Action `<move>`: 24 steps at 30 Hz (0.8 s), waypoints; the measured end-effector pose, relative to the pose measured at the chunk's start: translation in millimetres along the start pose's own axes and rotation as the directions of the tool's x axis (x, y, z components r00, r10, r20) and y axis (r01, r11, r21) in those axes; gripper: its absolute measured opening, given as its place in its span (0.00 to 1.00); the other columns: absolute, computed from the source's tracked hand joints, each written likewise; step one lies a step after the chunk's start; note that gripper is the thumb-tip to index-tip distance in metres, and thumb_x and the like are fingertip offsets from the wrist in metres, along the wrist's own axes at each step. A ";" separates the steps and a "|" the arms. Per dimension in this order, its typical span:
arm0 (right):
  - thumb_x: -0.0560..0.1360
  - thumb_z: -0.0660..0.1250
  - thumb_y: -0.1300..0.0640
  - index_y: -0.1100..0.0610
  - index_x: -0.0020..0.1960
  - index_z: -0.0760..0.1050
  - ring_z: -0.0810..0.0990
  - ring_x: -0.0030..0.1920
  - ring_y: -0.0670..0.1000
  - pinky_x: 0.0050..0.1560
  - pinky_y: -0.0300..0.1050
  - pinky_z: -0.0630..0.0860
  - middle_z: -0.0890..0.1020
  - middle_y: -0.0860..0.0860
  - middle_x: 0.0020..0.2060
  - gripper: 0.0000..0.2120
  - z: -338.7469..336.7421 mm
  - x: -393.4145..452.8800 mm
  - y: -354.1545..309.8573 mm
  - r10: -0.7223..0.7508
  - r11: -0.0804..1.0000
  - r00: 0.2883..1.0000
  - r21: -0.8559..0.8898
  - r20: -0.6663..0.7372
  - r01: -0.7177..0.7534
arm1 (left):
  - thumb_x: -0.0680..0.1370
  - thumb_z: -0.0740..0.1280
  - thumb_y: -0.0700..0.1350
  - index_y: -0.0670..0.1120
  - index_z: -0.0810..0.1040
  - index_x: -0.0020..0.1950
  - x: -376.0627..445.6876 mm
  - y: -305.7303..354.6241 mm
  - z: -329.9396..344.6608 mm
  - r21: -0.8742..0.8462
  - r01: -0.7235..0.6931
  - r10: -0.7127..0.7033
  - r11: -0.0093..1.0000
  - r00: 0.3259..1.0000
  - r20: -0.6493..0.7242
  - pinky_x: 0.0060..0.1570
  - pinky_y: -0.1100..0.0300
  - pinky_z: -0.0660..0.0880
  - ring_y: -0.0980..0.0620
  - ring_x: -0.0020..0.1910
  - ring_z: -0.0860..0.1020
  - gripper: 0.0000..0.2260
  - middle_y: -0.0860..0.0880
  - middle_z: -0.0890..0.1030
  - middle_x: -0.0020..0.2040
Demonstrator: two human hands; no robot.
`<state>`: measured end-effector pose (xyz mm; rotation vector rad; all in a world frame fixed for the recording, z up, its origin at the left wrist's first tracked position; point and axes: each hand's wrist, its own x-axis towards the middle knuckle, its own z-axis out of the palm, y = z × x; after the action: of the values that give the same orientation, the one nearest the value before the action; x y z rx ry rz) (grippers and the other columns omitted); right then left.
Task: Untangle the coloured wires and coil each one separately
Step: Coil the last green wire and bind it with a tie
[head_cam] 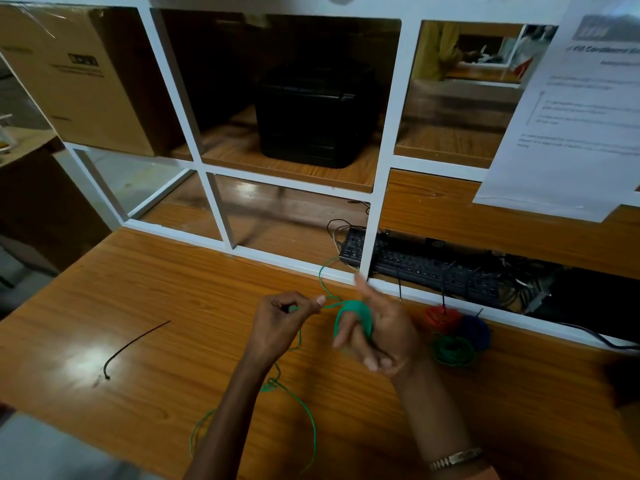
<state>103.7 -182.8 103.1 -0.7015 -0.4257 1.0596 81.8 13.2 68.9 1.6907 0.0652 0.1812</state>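
A green wire (309,415) trails in loose loops across the wooden table (173,289) beneath my forearms. My left hand (282,322) pinches this wire between thumb and fingers. Several turns of it are wound around two fingers of my right hand (381,336), forming a green band (356,311). To the right lie three finished coils close together: a red coil (442,317), a blue coil (476,332) and a green coil (453,351).
A black cable tie (133,342) lies on the table at the left. A white-framed glass partition (369,237) stands behind the hands, with a black keyboard (426,268) and tangled cables under its gap. A printed sheet (571,109) hangs at the upper right.
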 end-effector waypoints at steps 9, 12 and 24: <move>0.83 0.58 0.39 0.68 0.74 0.69 0.82 0.61 0.53 0.65 0.43 0.75 0.82 0.61 0.63 0.35 -6.2 -13.3 -33.9 -0.570 0.703 0.653 0.117 -0.499 0.702 | 0.82 0.70 0.57 0.46 0.70 0.30 -9.1 -5.4 9.9 0.190 -0.036 0.003 0.981 0.986 0.169 0.31 0.60 0.63 0.57 0.27 0.64 0.25 0.54 0.66 0.27; 0.81 0.63 0.40 0.62 0.73 0.69 0.78 0.69 0.53 0.73 0.49 0.69 0.79 0.59 0.68 0.31 -19.0 -6.1 -32.6 -0.534 0.843 0.533 -0.368 -0.656 0.393 | 0.79 0.71 0.63 0.47 0.68 0.31 -10.6 -8.0 9.1 0.243 -0.051 0.019 0.969 0.991 0.133 0.31 0.54 0.65 0.55 0.26 0.66 0.27 0.54 0.66 0.26; 0.73 0.38 0.19 0.71 0.46 0.83 0.78 0.24 0.52 0.25 0.38 0.70 0.83 0.61 0.30 0.58 4.9 6.2 -1.0 0.349 0.603 0.766 -0.496 -0.539 -0.624 | 0.65 0.85 0.51 0.47 0.77 0.31 -2.5 -0.8 11.3 0.042 -0.189 0.192 0.981 0.978 -0.085 0.30 0.62 0.62 0.57 0.29 0.65 0.18 0.47 0.71 0.27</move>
<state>104.1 -176.0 107.2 -1.7327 -0.2379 1.2584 81.1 1.8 66.6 1.7212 -0.0281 0.4012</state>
